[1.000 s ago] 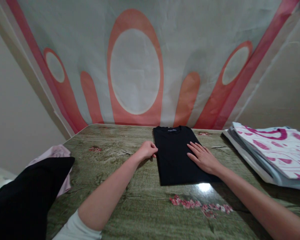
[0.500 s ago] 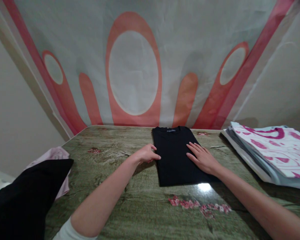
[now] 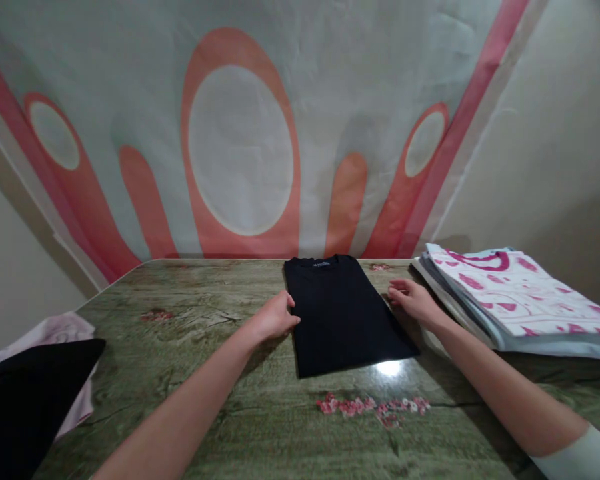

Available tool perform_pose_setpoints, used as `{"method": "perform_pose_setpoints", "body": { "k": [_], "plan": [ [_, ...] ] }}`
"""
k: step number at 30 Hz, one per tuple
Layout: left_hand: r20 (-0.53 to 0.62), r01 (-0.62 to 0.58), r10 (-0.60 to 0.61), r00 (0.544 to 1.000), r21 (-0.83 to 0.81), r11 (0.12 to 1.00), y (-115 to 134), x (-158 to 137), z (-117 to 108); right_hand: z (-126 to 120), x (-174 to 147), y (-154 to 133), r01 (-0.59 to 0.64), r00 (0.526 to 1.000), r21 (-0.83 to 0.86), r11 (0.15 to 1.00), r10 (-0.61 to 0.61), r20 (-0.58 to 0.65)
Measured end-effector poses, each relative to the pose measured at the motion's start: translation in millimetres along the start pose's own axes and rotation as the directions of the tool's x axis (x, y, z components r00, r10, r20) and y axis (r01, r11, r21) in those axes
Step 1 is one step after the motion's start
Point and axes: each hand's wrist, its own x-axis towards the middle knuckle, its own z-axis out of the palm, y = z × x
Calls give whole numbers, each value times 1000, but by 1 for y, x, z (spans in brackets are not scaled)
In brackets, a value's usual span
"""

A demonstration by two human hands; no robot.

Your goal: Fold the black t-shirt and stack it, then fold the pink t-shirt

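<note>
A black T-shirt (image 3: pixel 343 313), folded into a neat rectangle, lies flat on the table with its collar toward the far edge. My left hand (image 3: pixel 276 315) is at its left edge, thumb over the top of the cloth and the other fingers partly hidden at the edge; it appears to grip the border. Just off the right edge of the shirt is my right hand (image 3: pixel 414 301), its fingers slightly bent and apart, holding nothing.
On the right stands a stack of folded clothes (image 3: pixel 530 293), a white and pink printed one on top. Black cloth (image 3: pixel 35 393) and a pale pink garment (image 3: pixel 83 403) lie at the left. The wood-patterned table (image 3: pixel 195 387) meets a printed backdrop (image 3: pixel 240 147).
My right hand has left the top of the T-shirt and moved right, past its edge. My left hand stays at the left edge. The whole view has shifted slightly to the right.
</note>
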Motion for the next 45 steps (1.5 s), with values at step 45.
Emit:
{"method": "perform_pose_setpoints", "body": {
  "k": [45],
  "plan": [
    [265,-540,489,831,592,598,5,-35,34,-12,-17,-4,145,950,-426,893,-5,313]
  ]
}}
